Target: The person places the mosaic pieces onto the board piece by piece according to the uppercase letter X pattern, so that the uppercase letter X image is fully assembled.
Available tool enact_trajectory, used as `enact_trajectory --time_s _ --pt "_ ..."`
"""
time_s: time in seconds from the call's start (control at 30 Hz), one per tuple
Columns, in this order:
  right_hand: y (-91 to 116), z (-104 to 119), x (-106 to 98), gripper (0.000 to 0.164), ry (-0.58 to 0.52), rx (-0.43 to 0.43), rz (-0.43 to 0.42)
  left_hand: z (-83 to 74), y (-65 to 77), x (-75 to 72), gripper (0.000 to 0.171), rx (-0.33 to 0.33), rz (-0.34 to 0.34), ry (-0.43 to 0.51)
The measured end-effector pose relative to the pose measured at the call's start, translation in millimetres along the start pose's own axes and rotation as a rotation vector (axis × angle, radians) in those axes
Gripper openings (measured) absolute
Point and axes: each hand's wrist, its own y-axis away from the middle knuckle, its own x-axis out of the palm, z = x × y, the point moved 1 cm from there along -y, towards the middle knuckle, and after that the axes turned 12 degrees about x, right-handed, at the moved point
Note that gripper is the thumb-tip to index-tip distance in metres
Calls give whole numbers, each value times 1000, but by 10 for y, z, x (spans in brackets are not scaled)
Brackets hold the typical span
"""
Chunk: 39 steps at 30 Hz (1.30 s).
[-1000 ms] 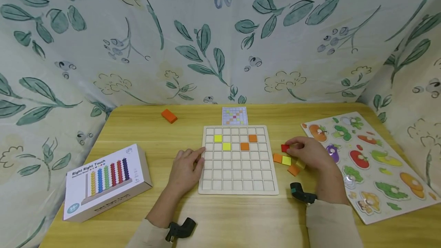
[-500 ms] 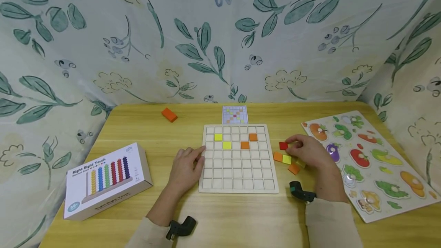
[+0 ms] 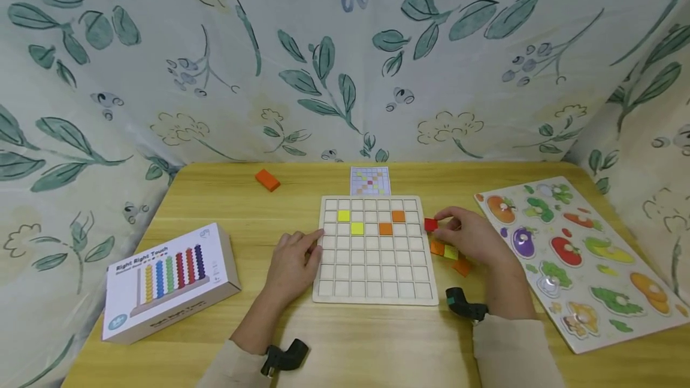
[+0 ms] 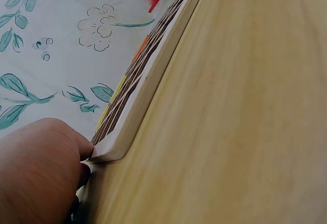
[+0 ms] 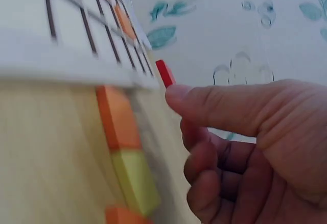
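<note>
Between thumb and fingertips, my right hand (image 3: 466,233) pinches a red square tile (image 3: 430,224), held just off the right edge of a white grid board (image 3: 375,291). In the right wrist view the red tile (image 5: 164,73) is raised above the table. Two yellow tiles (image 3: 357,229) and two orange tiles (image 3: 386,229) lie in cells of the board's upper rows. My left hand (image 3: 291,262) rests at the board's left edge, fingers touching it. Below my right hand are loose orange tiles (image 3: 460,267) and a yellow tile (image 3: 450,251); the hand may hide others.
A small pattern card (image 3: 369,181) lies against the board's far edge. An orange block (image 3: 267,180) is at the back left. On the left stands a white bead-toy box (image 3: 167,283); a vegetable puzzle board (image 3: 584,262) lies at the right. A floral cloth hangs behind.
My right hand has lifted the red tile from beside the loose tiles and moved it left, toward the board's right edge. The left hand keeps its place.
</note>
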Motion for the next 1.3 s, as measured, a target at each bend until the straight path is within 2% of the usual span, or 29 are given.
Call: enact_trajectory --time_s 0.2,0.4,0.53,0.7,0.97,1.3 --pt "86 331 206 28 -7 -75 51 8 -22 -8 35 22 -9 4" --pt "136 523 420 20 21 -154 76 -1 -26 -18 35 12 0 11" --pt "148 613 533 20 30 -184 82 -10 -30 -25 35 22 -9 6" --pt "151 681 626 20 63 -208 67 -17 -43 -36 35 20 -15 8" --pt "165 720 726 18 65 -168 52 -9 -38 -30 35 18 -9 4" --pt "162 707 787 20 99 -164 26 -4 1 -5 36 23 -21 14"
